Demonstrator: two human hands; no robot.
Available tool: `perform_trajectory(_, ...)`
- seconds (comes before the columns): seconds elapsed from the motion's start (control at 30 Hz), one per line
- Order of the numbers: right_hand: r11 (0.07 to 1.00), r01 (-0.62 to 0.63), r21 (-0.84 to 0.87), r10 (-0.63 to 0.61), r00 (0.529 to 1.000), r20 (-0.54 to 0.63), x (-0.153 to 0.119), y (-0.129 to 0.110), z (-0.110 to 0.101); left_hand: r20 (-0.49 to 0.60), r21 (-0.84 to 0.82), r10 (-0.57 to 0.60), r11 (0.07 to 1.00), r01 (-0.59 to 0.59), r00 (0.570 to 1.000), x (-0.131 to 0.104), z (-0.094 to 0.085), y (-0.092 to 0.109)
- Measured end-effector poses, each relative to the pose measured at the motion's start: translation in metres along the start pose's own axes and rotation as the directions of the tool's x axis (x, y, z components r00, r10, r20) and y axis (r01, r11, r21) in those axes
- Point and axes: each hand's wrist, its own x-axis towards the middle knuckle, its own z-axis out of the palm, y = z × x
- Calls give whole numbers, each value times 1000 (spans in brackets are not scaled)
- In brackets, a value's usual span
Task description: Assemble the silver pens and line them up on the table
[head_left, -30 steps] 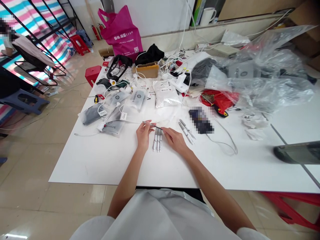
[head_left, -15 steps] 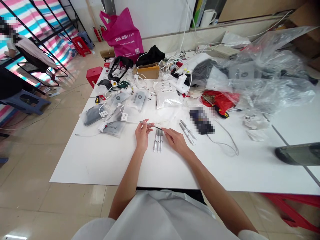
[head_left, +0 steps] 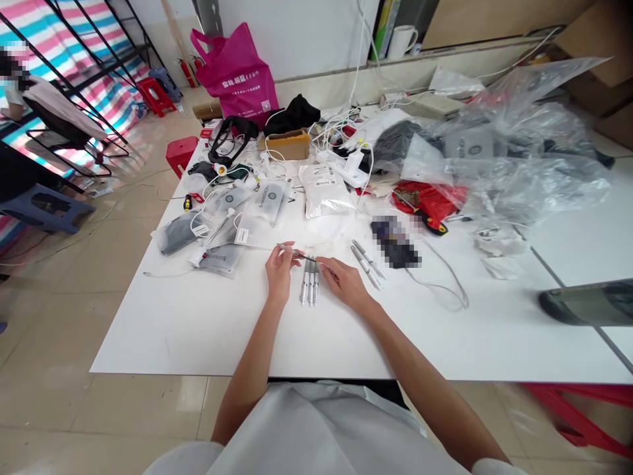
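Hardly anything has moved since the earlier frame; just the view has shifted a little. Left hand [head_left: 279,277] and right hand [head_left: 347,282] pinch one pen [head_left: 307,258] between them, one at each end, likely to keep it steady, by the far ends of three pens [head_left: 310,289] lying side by side. Two more pens [head_left: 367,269] lie beside the right hand, and plastic packets [head_left: 221,260] past the left hand could get in the way there.

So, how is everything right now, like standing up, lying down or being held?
Held pen: between both hands; whole or apart, too small to tell
Left hand: fingers closed on the pen
Right hand: fingers pinching its dark end
Three pens: lying side by side
Two pens: lying side by side
Pink bag: standing up
Mug: upright
White packet: lying down, plump
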Motion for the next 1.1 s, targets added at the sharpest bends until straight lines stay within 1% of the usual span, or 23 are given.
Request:
perform_trajectory(0.07,1000,-19,9,19,1000,-3,0,-1,0,-56,-37,1,999,-3,998,2,-2,1)
perform_trajectory(0.13,999,-35,18,36,999,-5,0,-1,0,-86,-56,3,998,-8,996,3,-3,3)
perform_trajectory(0.3,999,-43,13,43,999,-18,1,-2,0,-85,-54,10,998,-14,996,2,-1,2)
perform_trajectory(0.43,999,-48,14,49,998,-36,2,-3,0,-83,-85,-3,996,-4,997,1,0,1)
perform_trajectory(0.57,999,-22,30,23,999,-27,1,-2,0,-75,-73,1,997,-6,997,0,2,0)
perform_trajectory(0.7,1000,-19,19,19,1000,-12,1,0,0,-21,-36,-3,999,2,1000,-5,8,0)
perform_trajectory(0.87,1000,-22,8,22,1000,-4,0,1,-1,120,66,-57,997,50,991,-13,15,-1)
perform_trajectory(0.97,997,-71,12,71,997,-16,-1,2,1,178,64,-89,995,79,980,-16,16,-2)
perform_trajectory(1.1,983,-147,106,148,989,-5,-3,6,6,198,67,-107,993,95,974,-16,15,-5)
